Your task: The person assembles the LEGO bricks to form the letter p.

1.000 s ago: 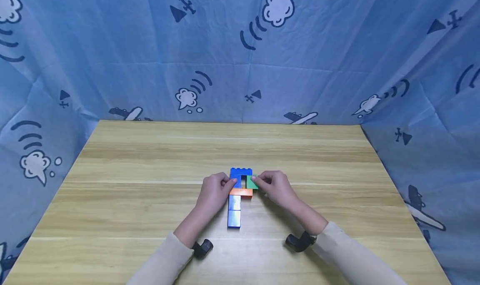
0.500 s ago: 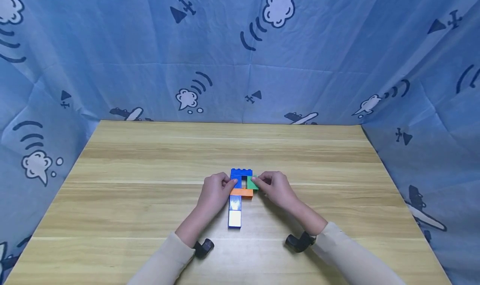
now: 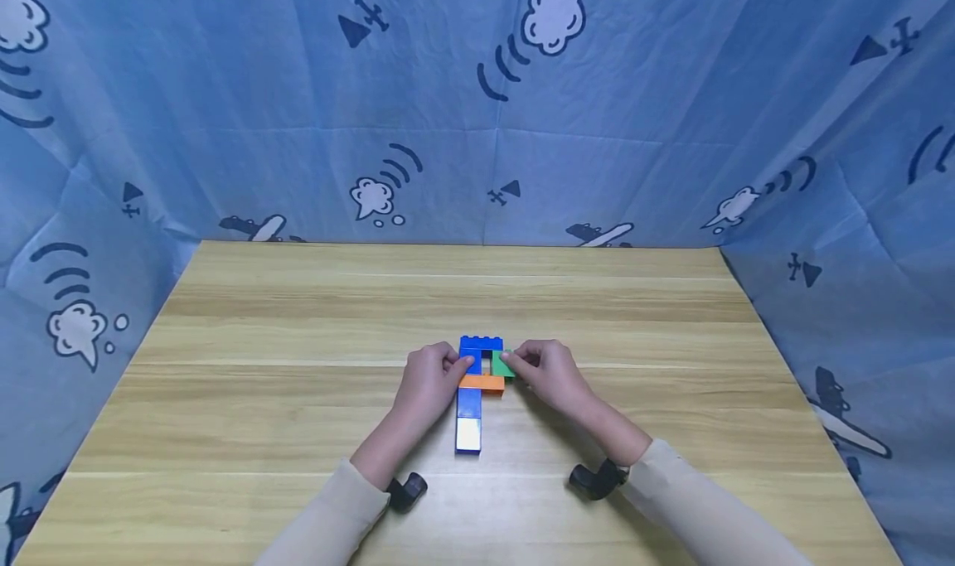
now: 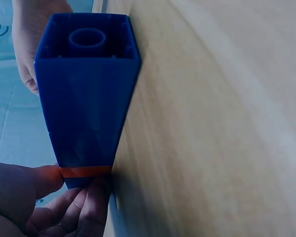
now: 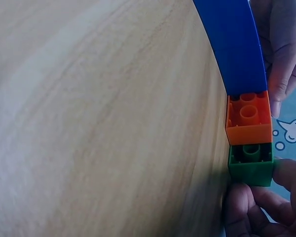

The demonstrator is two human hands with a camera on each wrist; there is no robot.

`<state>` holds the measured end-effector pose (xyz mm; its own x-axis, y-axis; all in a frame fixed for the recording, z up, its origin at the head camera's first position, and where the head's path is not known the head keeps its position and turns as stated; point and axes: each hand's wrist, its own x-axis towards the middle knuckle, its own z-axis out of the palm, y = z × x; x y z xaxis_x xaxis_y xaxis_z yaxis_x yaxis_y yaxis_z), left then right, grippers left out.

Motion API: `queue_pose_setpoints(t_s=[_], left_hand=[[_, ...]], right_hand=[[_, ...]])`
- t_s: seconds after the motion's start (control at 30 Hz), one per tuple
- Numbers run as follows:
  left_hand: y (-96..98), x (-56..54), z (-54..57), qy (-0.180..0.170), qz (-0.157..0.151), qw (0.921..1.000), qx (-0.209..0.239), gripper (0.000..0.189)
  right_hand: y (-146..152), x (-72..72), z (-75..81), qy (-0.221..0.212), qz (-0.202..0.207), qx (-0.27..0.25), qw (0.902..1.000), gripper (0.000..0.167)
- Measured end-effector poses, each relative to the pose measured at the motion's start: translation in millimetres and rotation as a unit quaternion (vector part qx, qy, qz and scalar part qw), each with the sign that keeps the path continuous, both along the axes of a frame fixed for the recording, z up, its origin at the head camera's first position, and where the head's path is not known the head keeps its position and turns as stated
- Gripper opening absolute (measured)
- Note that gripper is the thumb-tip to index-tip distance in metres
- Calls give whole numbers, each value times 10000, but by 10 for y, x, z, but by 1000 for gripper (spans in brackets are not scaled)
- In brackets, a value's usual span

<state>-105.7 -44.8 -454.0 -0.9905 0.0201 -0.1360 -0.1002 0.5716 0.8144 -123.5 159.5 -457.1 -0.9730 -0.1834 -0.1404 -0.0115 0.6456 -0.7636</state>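
Observation:
A flat assembly of building bricks lies on the table, between both hands. The left hand (image 3: 424, 381) grips its left side, the thumb on a blue brick (image 3: 475, 367) just beyond an orange brick (image 3: 485, 384). Across the gap, the right hand (image 3: 554, 375) pinches a green brick (image 3: 501, 365) between thumb and fingers. A studded blue brick (image 3: 481, 344) spans the far end. Two blue bricks (image 3: 469, 403) run in line toward the near side. In the left wrist view the near blue brick (image 4: 84, 94) shows its hollow end. The right wrist view shows hollow openings in the green brick (image 5: 251, 174) and orange brick (image 5: 248, 134).
The wood-grain table (image 3: 298, 317) extends around the assembly. Blue patterned cloth (image 3: 448, 69) hangs behind the table and along its sides. Black wrist-worn devices (image 3: 407, 493) sit at both light-coloured sleeves (image 3: 328, 512).

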Motion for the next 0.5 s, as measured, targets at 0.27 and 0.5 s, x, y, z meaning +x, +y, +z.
queue_pose_setpoints(t_s=[0.27,0.5], left_hand=[[-6,-9,1,-76,-17,10000,48,25],[-138,-19,59,-124,-81,9996,-235,36]], right_hand=[[13,-8,5,-101,-17,1,9999,24],[98,-6,26,-149,-165,99,9997,33]])
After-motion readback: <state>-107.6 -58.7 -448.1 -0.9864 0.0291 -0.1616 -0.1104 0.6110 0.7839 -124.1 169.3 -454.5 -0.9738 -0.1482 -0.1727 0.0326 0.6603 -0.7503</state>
